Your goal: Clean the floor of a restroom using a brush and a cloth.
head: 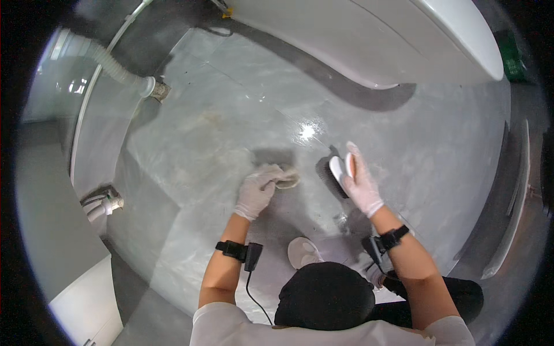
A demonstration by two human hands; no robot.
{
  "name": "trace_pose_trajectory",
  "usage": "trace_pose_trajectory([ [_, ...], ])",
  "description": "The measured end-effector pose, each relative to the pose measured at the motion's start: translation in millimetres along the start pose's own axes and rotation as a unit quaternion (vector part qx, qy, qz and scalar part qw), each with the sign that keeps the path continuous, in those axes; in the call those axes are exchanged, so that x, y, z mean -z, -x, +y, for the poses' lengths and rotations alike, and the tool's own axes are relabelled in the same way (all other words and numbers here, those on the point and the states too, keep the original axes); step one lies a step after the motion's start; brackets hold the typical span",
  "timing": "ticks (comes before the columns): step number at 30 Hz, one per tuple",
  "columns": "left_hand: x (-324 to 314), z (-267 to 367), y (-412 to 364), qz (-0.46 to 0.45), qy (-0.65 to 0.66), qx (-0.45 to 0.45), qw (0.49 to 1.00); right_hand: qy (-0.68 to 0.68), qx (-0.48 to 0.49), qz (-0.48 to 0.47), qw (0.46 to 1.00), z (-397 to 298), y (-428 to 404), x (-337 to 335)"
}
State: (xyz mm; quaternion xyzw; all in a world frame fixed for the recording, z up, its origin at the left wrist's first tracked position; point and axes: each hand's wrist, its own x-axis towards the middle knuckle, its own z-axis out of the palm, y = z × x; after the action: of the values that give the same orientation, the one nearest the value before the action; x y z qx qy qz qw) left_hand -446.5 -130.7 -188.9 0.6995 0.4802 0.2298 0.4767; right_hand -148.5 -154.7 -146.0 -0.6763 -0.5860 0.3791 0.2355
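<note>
My left hand, in a thin translucent glove, is closed on a crumpled pale cloth just above the grey floor. To its right, my right hand, also gloved, grips the handle of a white scrubbing brush with dark bristles facing left and down. An orange patch shows on the inner side of the brush's handle. A bright light reflection lies on the wet-looking floor ahead of the hands.
A white toilet overhangs the floor ahead. At left are a corrugated drain hose, capped pipes and a grey-topped white cabinet. My light shoe stands close below the hands. A green object is at far right.
</note>
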Motion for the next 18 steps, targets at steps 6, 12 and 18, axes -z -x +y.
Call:
trace_pose_trajectory([
  [6, 5, -23, 6, -0.046, -0.334, 0.087, 0.938, 0.191, -0.042, -0.023, 0.98, -32, -50, -69],
  [12, -1, -34, 4, -0.101, -0.35, 0.133, 0.922, 0.166, 0.031, 0.018, 0.985, -48, -142, -82],
  [18, 3, -34, 3, -0.11, -0.333, 0.133, 0.927, 0.168, -0.1, -0.043, 0.98, -36, -96, -67],
])
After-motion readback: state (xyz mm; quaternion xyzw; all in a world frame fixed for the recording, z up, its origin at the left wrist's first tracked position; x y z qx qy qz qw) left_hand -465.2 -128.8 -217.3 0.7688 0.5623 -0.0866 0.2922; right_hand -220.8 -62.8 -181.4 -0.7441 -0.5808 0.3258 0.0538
